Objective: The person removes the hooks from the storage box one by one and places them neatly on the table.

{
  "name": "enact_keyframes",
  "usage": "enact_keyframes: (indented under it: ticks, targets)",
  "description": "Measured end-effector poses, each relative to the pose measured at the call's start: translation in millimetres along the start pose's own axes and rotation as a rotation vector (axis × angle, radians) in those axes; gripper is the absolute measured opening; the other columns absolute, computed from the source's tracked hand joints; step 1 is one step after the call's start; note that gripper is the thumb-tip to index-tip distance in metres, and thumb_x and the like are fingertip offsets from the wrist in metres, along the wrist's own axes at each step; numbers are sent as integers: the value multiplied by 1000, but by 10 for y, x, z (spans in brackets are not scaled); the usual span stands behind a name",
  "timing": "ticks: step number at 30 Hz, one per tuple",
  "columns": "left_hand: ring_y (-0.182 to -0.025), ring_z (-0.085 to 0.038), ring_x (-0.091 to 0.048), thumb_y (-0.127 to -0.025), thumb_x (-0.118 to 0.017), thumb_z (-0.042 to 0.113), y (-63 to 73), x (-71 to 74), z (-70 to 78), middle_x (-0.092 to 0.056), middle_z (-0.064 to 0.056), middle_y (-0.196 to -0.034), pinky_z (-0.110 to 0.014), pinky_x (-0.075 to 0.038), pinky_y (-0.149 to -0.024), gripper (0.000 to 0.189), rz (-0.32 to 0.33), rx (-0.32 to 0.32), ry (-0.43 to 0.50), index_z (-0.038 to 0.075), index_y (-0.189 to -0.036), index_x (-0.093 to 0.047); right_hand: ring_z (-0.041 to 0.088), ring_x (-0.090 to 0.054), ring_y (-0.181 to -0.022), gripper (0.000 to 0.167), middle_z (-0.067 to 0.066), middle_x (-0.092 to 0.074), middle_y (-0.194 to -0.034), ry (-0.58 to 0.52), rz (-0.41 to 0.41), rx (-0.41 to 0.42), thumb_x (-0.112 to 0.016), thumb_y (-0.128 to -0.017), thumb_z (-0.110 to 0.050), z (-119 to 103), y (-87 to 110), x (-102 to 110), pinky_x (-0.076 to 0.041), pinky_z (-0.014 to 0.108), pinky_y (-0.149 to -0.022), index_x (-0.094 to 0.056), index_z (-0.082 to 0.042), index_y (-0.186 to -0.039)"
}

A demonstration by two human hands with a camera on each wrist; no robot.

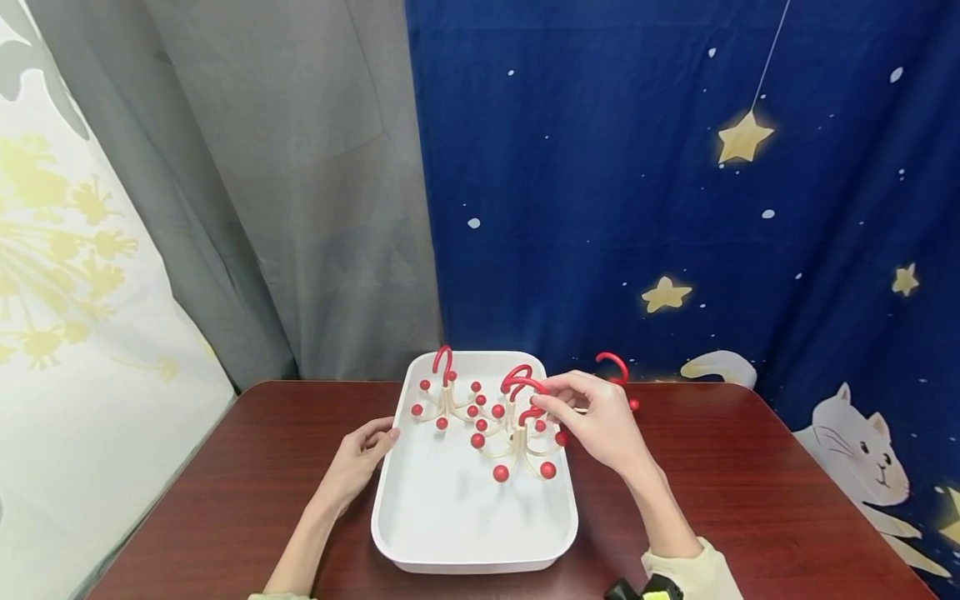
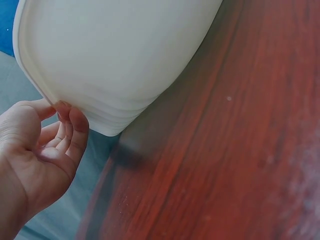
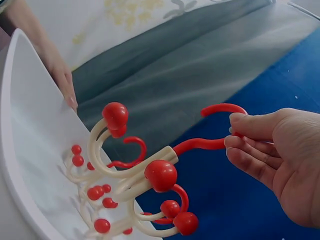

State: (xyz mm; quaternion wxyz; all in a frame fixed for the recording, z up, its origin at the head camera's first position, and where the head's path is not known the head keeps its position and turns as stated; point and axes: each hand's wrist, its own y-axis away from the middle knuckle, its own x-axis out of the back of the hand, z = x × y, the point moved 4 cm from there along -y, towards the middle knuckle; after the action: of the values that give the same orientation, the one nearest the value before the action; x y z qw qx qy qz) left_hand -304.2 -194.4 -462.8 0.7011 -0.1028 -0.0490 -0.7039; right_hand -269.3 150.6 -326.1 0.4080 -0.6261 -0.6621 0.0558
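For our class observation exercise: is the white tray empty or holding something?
Holding something: red-hooked, ball-tipped pieces stand inside the white tray, toward its far end.

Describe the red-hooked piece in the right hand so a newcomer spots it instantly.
Find the white tray on the reddish-brown table. Over its right side is a pale, branching piece with red balls and a red hook. Unlike the similar pieces nearby, this one has its hook pinched by the right hand.

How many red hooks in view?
4: left hook and middle hook in the white tray, held hook in the right grip, far-right hook outside the tray. More may hide behind the right grip.
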Motion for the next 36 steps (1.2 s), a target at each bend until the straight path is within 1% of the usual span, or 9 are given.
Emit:
enact_keyframes:
  ticks: [6,10,15,18,21,25,32,36]
  targets:
    - [-93,-22,-65,-102,-63,21,-10,2,-4,-69,-18,-101,-23,-52,-81,43,2,5,11,-4,-137,-56,14,-68,-66,16,3,-73,-79,-27,20,-36,-81,-87,-13,109,28,121,-56,27,-58,-75,-8,-101]
    - [-95,-23,-66,-102,-63,19,1,0,-10,-69,-19,-102,-24,-52,-81,43,6,-4,24,-6,-137,-55,17,-68,-65,16,3,-73,-80,13,39,-43,-81,-87,-13,181,52,231,-55,26,-59,-75,-8,-101]
    - [-92,-25,-67,-102,-63,16,8,-11,-7,-68,-21,-100,-24,-53,-80,42,9,-16,32,-7,-136,-55,21,-66,-63,15,1,-72,-78,91,71,-30,-81,-87,-11,288,91,407,-50,22,-54,-75,-9,-100]
    - [-90,-26,-67,-101,-63,15,5,-14,-10,-68,-22,-100,-23,-53,-79,40,9,-19,35,-7,-135,-56,16,-66,-62,15,0,-72,-78,126,93,-12,-81,-86,-8,357,127,519,-50,19,-55,-75,-8,-100]
    - [-89,-25,-67,-101,-65,16,2,-9,-19,-67,-22,-99,-23,-53,-79,40,14,-18,34,-5,-134,-57,13,-68,-63,14,3,-73,-80,140,108,6,-80,-86,-5,413,164,621,-51,17,-58,-75,-6,-99]
    - [-88,-24,-66,-100,-65,17,-7,-11,-33,-68,-21,-98,-23,-53,-78,40,18,-23,35,-5,-133,-58,10,-70,-63,13,5,-74,-81,158,121,7,-79,-87,-2,464,217,750,-51,16,-59,-75,-6,-99]
    - [-89,-25,-67,-101,-65,17,-7,-12,-34,-68,-21,-99,-24,-53,-78,39,19,-17,37,-3,-133,-59,3,-67,-64,13,5,-73,-81,232,139,-28,-79,-87,-4,592,287,959,-49,15,-57,-74,-6,-99]
    - [-89,-25,-67,-101,-65,17,-5,-10,-28,-68,-20,-99,-23,-53,-78,39,22,-16,32,-3,-133,-59,4,-68,-65,14,9,-73,-80,252,153,-54,-78,-88,-6,667,308,1087,-49,14,-58,-74,-3,-101]
